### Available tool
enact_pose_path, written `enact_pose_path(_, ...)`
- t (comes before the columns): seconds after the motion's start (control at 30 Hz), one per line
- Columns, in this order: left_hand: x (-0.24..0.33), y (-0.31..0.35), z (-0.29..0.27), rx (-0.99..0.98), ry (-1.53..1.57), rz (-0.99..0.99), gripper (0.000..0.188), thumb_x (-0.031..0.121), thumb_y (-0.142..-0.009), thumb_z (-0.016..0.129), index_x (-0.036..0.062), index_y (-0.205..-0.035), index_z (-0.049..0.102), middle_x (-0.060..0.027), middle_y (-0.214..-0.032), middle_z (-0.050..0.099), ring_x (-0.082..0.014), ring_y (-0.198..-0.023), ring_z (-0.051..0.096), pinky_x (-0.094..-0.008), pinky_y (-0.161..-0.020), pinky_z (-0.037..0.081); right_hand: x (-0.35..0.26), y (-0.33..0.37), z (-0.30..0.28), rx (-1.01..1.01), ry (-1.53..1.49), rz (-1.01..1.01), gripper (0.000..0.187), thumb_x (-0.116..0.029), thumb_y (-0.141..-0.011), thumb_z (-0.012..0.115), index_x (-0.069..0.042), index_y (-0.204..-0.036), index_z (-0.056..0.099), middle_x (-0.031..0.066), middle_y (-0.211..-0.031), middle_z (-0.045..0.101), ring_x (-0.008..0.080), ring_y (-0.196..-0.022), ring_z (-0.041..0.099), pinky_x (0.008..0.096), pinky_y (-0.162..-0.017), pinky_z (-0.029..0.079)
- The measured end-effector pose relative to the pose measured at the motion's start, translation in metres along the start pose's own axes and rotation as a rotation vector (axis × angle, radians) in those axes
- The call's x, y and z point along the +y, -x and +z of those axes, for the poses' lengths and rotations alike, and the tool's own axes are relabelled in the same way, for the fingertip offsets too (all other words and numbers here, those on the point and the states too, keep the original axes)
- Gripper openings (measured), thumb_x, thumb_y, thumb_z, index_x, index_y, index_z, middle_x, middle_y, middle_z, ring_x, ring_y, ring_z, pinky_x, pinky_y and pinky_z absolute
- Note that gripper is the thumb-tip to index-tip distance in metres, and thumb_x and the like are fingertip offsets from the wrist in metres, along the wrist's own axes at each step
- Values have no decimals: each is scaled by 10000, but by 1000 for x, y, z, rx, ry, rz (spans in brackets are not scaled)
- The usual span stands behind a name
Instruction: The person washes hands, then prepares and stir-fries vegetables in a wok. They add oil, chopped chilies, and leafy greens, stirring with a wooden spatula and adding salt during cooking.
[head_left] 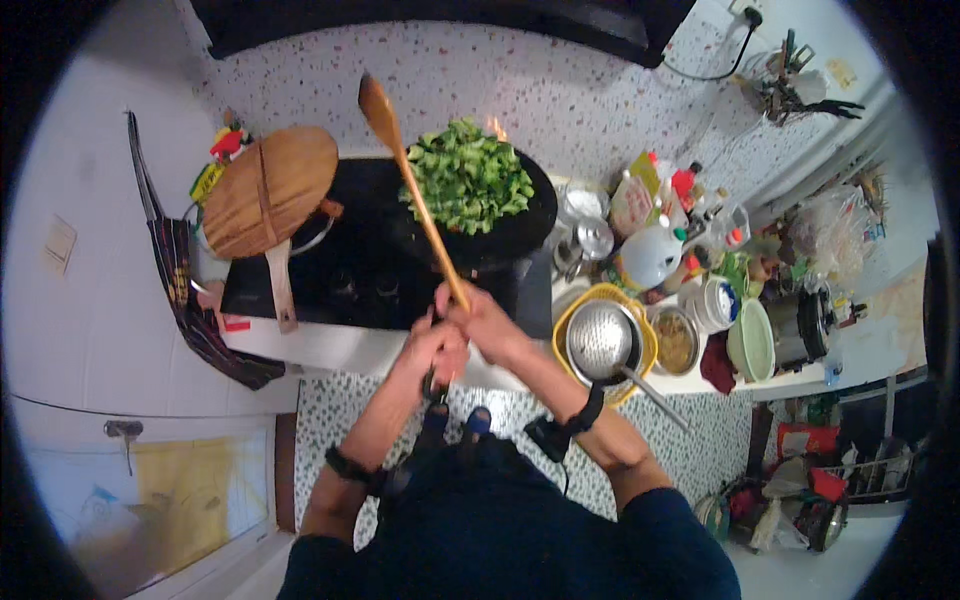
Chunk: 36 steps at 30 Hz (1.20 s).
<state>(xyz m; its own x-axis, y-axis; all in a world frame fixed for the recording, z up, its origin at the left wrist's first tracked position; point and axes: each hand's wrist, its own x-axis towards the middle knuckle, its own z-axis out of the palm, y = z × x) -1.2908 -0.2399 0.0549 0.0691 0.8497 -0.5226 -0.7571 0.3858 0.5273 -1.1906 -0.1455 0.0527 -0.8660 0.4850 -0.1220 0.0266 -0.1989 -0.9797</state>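
Chopped green vegetables (468, 180) are heaped in a black wok (535, 215) on the stove. My right hand (485, 322) is closed round the lower end of a long wooden spatula (425, 222). The spatula slants up and to the left, its flat blade above and beyond the wok's left side. My left hand (436, 350) is closed just below and left of the right one. A dark handle end (432, 384) sticks out beneath it, seemingly the wok's handle; the hands hide the rest. The two hands are touching or nearly so.
Small flames (497, 128) show behind the wok. A round wooden lid (272, 190) leans over the left of the black cooktop (350, 270). At right stand a yellow basket (560, 345) with a perforated ladle (600, 340), a bowl (676, 340) and several bottles. A dark striped cloth hangs left.
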Motion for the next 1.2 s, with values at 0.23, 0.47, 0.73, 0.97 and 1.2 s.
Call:
enact_pose_path(0.23, -12, 6, 0, -47, 58, 51, 185, 86, -833, 465, 115, -657, 416, 18, -473, 330, -78, -327, 298, -230, -299, 259, 11, 10, 5, 74, -82, -50, 34, -52, -894, 501, -83, -887, 487, -35, -827, 460, 56, -768, 421, 196, -684, 370)
enact_pose_path(0.47, -7, -25, 1, -102, 68, 70, 70, 81, -824, 477, 101, -774, 433, 27, -573, 371, -46, -391, 340, -214, -329, 284, 20, -1, -18, 144, 29, -53, 11, -87, -907, 487, -98, -907, 490, -42, -813, 441, 54, -758, 398, 193, -668, 357)
enact_pose_path(0.73, -4, -36, 0, -223, 143, 31, 229, 145, -885, 543, 108, -690, 429, 38, -554, 389, -46, -401, 350, -210, -345, 275, -74, 52, -98, 208, 654, 240, 345, -287, -922, 543, -93, -1204, 495, 59, -932, 594, 90, -701, 541, 220, -607, 461)
enact_pose_path(0.97, -9, -42, -2, -237, 214, 44, 288, 194, -887, 574, 116, -664, 410, 32, -549, 403, -51, -398, 351, -213, -341, 273, -123, 63, -106, 150, 1760, 85, 478, -71, -862, 438, -195, -1323, 449, 168, -965, 594, 360, -820, 617, 426, -700, 506)
enact_pose_path(1.2, -7, -45, -12, -222, 208, 70, 248, 209, -889, 581, 120, -718, 424, 25, -575, 423, -47, -412, 363, -208, -341, 288, -91, 29, -111, 142, 1983, 131, 484, -95, -872, 410, -226, -1339, 416, 150, -888, 612, 332, -735, 644, 435, -610, 531)
